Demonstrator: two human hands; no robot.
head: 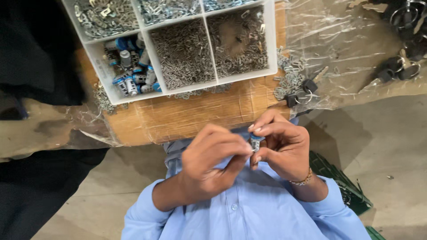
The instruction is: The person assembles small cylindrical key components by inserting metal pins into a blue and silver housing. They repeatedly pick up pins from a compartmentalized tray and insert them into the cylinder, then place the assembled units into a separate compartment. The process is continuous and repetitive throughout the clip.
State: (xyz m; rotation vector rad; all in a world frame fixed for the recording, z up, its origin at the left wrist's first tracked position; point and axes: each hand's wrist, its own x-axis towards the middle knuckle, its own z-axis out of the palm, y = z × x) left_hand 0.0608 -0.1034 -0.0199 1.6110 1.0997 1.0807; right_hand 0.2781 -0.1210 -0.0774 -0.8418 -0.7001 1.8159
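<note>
Blue-and-silver cylinder [255, 142], small, sits at chest height just off the near edge of the board [187, 118], not over it. The right hand [282, 146] pinches it between thumb and fingertips, grip narrow and closed on the part. The left hand [213, 162] is curled, its fingertips touching the cylinder's left side; whether it holds a small piece of its own is hidden.

Tray [271, 40] lies well apart on the board: more blue cylinders [131, 66] in one compartment, fine metal bits [184, 53] in the next. Black-headed keys [302, 91] lie by its corner.

Judgement: the right hand should hold steady while only the left works. Anything dropped here would miss the board, so working over it seems safer.
</note>
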